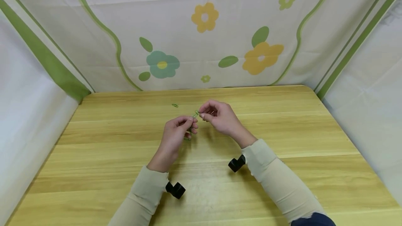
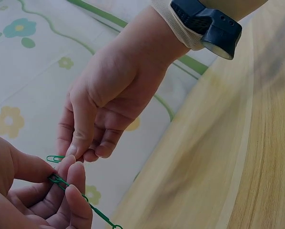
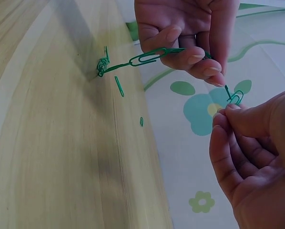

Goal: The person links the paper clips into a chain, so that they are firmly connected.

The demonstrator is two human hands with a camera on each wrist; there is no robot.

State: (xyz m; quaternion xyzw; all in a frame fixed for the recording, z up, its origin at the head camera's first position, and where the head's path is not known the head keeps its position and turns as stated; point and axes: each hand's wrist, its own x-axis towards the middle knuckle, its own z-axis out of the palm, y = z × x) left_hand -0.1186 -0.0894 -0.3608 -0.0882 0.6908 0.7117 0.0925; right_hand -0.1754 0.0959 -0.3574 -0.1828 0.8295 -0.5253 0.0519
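A chain of green paper clips [image 3: 149, 57] runs through my left hand [image 1: 177, 132], whose thumb and fingertips pinch it near one end. In the right wrist view the chain slopes down to a small heap of linked clips [image 3: 102, 67] on the table. My right hand [image 1: 223, 116] pinches a single green paper clip [image 3: 236, 98] between thumb and index finger. That clip meets the end of the chain between the two hands; whether they are hooked together I cannot tell. Fingers of the left hand [image 2: 42, 191] hide part of the chain.
On the wooden table [image 1: 110, 170], a loose green clip [image 1: 175, 105] lies beyond the left hand. Two separate clips, one long-looking [image 3: 119, 86] and one small [image 3: 141, 121], show in the right wrist view. A flowered cloth [image 1: 188, 44] rises behind the table's back edge.
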